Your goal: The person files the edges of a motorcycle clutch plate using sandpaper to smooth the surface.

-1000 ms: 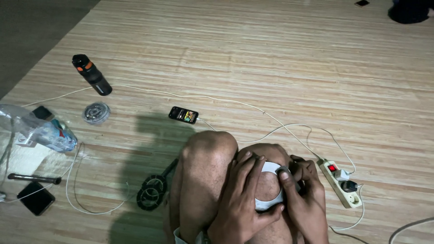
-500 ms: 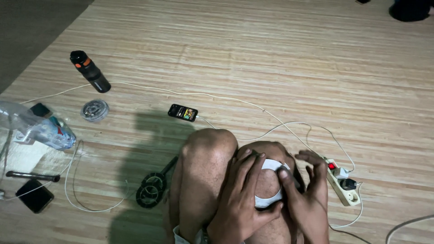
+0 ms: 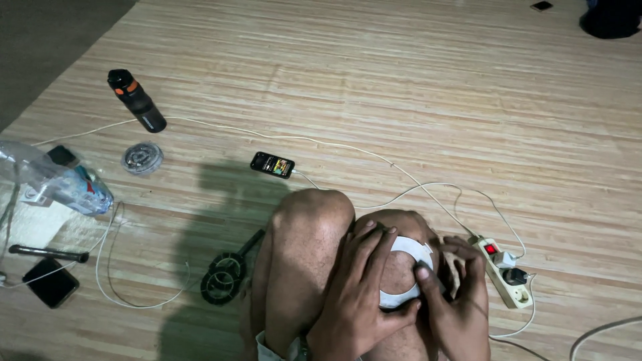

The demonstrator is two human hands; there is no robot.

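Both hands are busy on a white ring-shaped piece (image 3: 404, 271) that rests against the person's raised knee (image 3: 401, 227), so the work looks to be in its middle and not at its end. The left hand (image 3: 358, 294) lies over the near side of the ring with its fingers spread and curled about the rim, the thumb pressing in from below, and so steadies it. The right hand (image 3: 458, 301) comes in from the other side; its thumb and forefinger pinch the ring's outer edge. The light is dim and the fingers cover much of the piece, so I cannot tell whether something is being fitted onto it or peeled off it. The ring is whole and firmly held, yet nothing shows that it is joined to another part. A black wheel-like part with a handle (image 3: 224, 277) lies untouched on the wooden floor (image 3: 414, 87) beside the left leg. Farther left are a clear plastic bag (image 3: 53, 184), a round tin (image 3: 142, 158) and a black bottle (image 3: 136, 100). A phone (image 3: 273, 164) charges from the power strip (image 3: 501, 271) near the right hand.
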